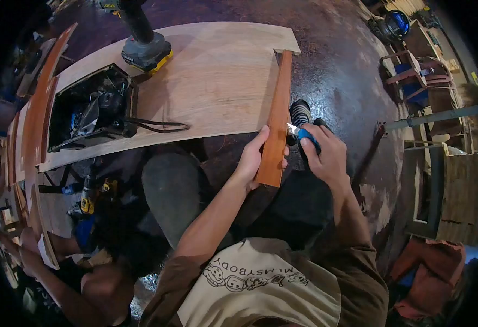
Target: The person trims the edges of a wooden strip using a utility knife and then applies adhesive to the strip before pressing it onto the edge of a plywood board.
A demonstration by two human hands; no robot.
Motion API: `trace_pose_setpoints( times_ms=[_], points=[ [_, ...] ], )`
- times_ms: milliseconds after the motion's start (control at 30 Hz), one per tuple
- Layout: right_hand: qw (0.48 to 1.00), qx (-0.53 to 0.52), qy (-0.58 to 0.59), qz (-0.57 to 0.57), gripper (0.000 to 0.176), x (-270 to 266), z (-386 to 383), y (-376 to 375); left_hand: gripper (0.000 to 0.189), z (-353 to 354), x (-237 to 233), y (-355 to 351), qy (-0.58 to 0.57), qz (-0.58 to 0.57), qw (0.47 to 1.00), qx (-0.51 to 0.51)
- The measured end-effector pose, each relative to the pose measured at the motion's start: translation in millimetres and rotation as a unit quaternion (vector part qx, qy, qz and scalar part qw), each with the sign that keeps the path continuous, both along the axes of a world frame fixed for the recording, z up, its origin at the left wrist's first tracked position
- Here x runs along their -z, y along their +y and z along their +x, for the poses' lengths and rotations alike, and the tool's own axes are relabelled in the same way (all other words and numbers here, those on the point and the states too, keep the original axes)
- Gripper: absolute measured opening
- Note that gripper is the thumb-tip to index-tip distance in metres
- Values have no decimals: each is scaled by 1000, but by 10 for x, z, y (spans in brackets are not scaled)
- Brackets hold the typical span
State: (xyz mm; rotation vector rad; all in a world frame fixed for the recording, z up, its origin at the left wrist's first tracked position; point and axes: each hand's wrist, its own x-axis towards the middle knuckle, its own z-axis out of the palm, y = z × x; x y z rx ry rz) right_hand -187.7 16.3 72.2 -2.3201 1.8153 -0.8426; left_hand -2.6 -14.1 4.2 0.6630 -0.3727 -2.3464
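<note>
A long reddish-brown wood strip (278,117) slants down from the far right corner of a pale plywood board (212,71). My left hand (255,159) is wrapped round the strip near its lower, wider end, thumb on the left side and fingertips showing on the right. My right hand (325,151) grips a blue-handled utility knife (308,138), its metal tip at or very close to the strip's right edge. Whether the blade touches the wood is too small to tell.
On the board stand a cordless drill (146,50) and a black box (92,109) of tools, its strap hanging out. Another person's arm and knee (105,289) are at lower left, near a yellow drill (88,204). At right are a wooden chair (421,73) and red cloth (430,275).
</note>
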Motion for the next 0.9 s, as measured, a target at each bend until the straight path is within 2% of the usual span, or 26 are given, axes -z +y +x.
trace_pose_setpoints(
  times_ms=[33,67,133,167,233,367,433,467,533,667,767,833,900],
  points=[
    [997,6,-75,4,21,38,-8,-3,50,2,-6,-3,1,-1,1000,-1],
    [997,5,-74,3,21,79,-30,-14,51,2,-17,-6,-2,-14,1000,2],
    [947,-11,-294,129,20,139,-104,-36,52,-6,-9,-12,-4,-28,1000,5],
    [947,-10,-294,127,20,136,-152,-46,52,-13,28,-12,6,-36,999,3],
    [818,-8,-493,294,18,118,-227,-53,53,-25,33,-8,16,-43,999,3],
    [784,50,-531,318,10,142,-102,-35,53,-14,1,-2,19,-30,999,0],
    [707,115,-622,317,13,139,-48,-43,53,-8,-9,-1,21,-30,999,6],
    [707,116,-622,316,13,150,-54,-41,54,-7,-10,-2,27,-31,999,8],
    [668,108,-663,321,18,220,-75,-39,54,-13,-8,-4,32,-32,999,11],
    [655,37,-681,324,21,304,-135,-49,55,-18,-12,-7,44,-40,998,4],
    [672,16,-665,326,20,224,-123,-50,55,-6,-50,2,35,-42,999,3],
    [716,23,-609,340,19,191,-142,-64,55,-3,-63,6,22,-47,999,1],
    [727,35,-601,331,18,200,-155,-69,56,-3,-64,6,14,-43,999,1]
  ],
)
